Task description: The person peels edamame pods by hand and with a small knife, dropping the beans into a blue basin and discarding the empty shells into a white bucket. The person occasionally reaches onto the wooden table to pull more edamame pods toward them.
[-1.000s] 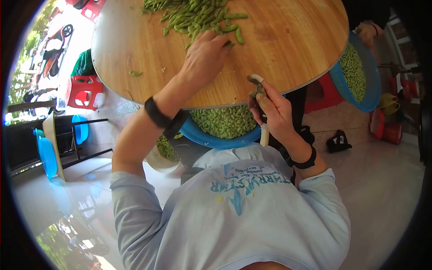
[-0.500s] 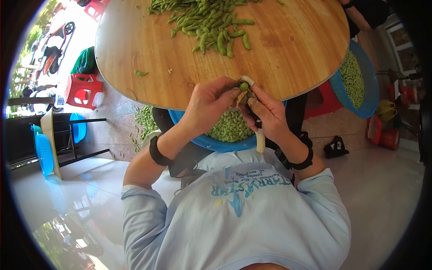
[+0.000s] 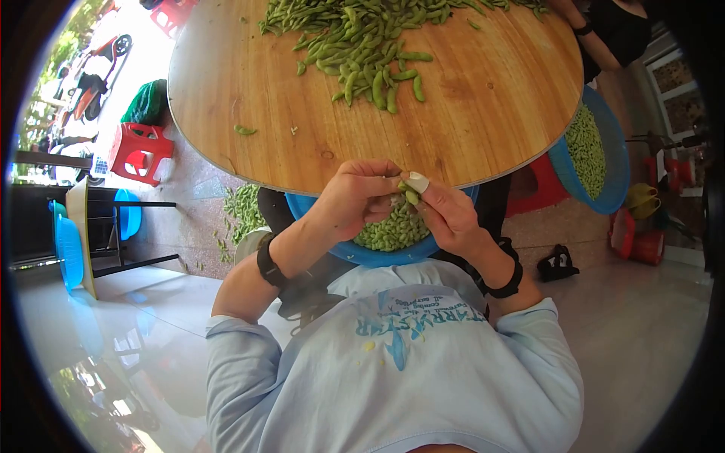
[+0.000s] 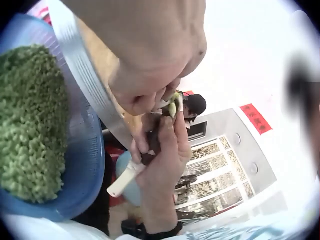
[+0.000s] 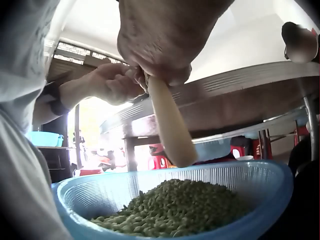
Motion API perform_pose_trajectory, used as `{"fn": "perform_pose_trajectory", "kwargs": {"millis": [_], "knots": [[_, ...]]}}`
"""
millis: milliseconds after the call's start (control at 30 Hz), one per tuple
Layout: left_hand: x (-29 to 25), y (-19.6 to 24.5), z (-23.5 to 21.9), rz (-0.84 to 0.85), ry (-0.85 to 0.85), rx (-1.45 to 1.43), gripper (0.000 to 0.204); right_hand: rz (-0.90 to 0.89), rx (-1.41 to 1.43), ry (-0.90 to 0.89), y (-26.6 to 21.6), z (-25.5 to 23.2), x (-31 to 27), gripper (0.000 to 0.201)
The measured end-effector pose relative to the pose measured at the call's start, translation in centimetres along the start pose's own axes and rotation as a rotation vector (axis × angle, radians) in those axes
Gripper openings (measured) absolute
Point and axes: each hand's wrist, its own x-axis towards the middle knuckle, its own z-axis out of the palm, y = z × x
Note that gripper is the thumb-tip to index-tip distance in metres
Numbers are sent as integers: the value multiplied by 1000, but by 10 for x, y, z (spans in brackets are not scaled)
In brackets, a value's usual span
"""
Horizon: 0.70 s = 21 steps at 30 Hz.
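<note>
A green pod (image 3: 410,193) is pinched between both hands over the blue basket (image 3: 355,253) of shelled beans. The left hand (image 3: 349,198) comes in from the left with its fingertips on the pod. From the other side the right hand (image 3: 455,220) grips a tool whose pale handle (image 4: 125,179) shows in the left wrist view; the handle (image 5: 171,122) points down over the beans (image 5: 175,207) in the right wrist view. White material covers the right thumb's tip. The tool's working end is hidden by the fingers.
Green pods (image 3: 362,53) are heaped on the round wooden table (image 3: 483,113), with one stray pod (image 3: 245,130) at left. Another blue basket (image 3: 613,181) of beans stands at right, near another person's arm. Pods lie on the floor at left beside a red stool (image 3: 141,153).
The left hand has come back from the pod heap to the right hand, bringing a pod. Both hands are now together, slightly lower in the head view, and the pale handle is hidden there.
</note>
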Motion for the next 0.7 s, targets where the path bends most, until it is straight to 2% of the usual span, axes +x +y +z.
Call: {"fn": "perform_pose_trajectory", "kwargs": {"millis": [67,100,133,167,200,267,300,333,367,400,433,467,533,567,600,667,700], "knots": [[3,-11,7,41,135,82,11,74,1,31,3,2,-12,40],[4,-14,14,39,136,80,11,143,1,59,1,2,-14,41],[6,-16,23,108,234,303,11,142,1,58,-4,1,-14,41],[6,-18,29,177,331,528,11,217,4,79,-11,2,-14,40],[5,-20,30,176,330,531,11,294,8,102,-16,2,-14,39],[3,-25,30,262,281,677,13,312,9,105,-12,1,-19,37],[1,-26,29,267,281,685,13,325,12,103,-10,1,-19,36],[-4,-28,27,344,307,819,11,316,17,107,-10,0,-18,36],[-11,-27,25,422,336,954,10,250,-12,90,-12,0,-17,34],[-26,-20,28,427,344,963,10,185,-40,71,-14,-2,-17,31],[-47,-5,33,484,365,1326,8,189,-14,-38,-16,-9,-18,30],[-65,6,32,532,375,1690,7,182,-12,-32,-16,-11,-21,30],[-84,20,23,368,463,1934,6,210,30,-142,-15,-12,-26,28],[-82,23,24,312,609,2046,10,201,29,-143,-15,-10,-26,28],[-74,30,23,321,621,2050,10,218,53,-138,-14,-8,-26,27],[-48,51,12,595,563,1910,14,229,75,-133,-13,-4,-20,26],[-29,59,3,615,616,1917,15,238,84,-124,-13,-2,-17,26]]}}
